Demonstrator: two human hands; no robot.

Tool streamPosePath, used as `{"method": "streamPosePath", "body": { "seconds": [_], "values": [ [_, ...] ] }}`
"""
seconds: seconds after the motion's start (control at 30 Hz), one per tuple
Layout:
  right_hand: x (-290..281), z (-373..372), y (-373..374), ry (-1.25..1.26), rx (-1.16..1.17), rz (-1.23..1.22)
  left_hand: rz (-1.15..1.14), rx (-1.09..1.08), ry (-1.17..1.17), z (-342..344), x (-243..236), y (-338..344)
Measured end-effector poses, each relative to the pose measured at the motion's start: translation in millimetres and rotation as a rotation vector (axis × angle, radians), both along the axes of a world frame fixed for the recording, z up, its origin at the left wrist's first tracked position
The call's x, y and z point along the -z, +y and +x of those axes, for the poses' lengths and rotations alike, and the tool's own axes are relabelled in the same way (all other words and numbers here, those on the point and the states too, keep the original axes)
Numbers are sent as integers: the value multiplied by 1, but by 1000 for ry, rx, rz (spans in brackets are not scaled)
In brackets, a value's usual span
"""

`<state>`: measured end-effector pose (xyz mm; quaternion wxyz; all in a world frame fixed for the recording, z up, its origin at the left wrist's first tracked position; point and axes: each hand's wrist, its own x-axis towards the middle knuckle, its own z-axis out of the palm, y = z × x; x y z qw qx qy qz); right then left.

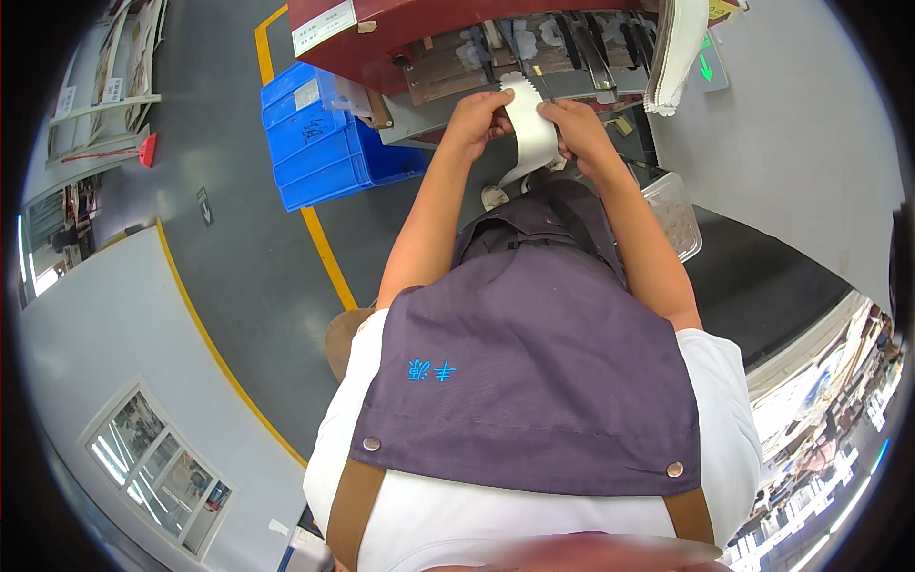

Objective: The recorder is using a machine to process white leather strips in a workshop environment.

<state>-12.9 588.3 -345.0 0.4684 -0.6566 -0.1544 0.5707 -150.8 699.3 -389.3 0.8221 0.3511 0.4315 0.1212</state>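
A white strip [529, 133] with a scalloped upper end curves down between my hands in front of the red machine [343, 24]. My left hand [481, 124] grips it near that scalloped end, thumb on top. My right hand [577, 133] pinches its right edge a little lower, fingers mostly hidden underneath. Just beyond them, dark and metal tools lie along the worn machine bed [434, 86]. A bundle of similar white scalloped pieces [679, 52] hangs at the right of the machine.
A blue plastic crate [319, 143] stands left of the machine beside yellow floor lines. A clear plastic bin [672, 214] sits by my right arm, near a dark mat [762, 276]. Racks [95, 105] stand along the far left.
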Motion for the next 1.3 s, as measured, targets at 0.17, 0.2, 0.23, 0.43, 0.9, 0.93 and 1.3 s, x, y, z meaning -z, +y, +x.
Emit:
{"method": "streamPosePath", "body": {
  "seconds": [0.17, 0.2, 0.23, 0.43, 0.9, 0.93, 1.3],
  "values": [
    [0, 1, 13, -18, 13, 7, 31, -98, 31, 8, -1, 7],
    [1, 1, 15, -32, 7, -1, 38, -131, 53, 9, -3, 7],
    [1, 1, 16, -45, 1, -9, 38, -132, 53, 10, -4, 7],
    [-2, 4, 23, -2, 84, 0, 32, -144, 110, 18, -13, 11],
    [44, -1, 57, -872, 26, 43, 404, 47, 221, 8, -7, 2],
    [47, 0, 61, -854, 53, 29, 407, 62, 223, 9, -6, 1],
    [44, -6, 55, -808, 83, 46, 536, -30, 364, 14, 2, 3]
  ]
}}
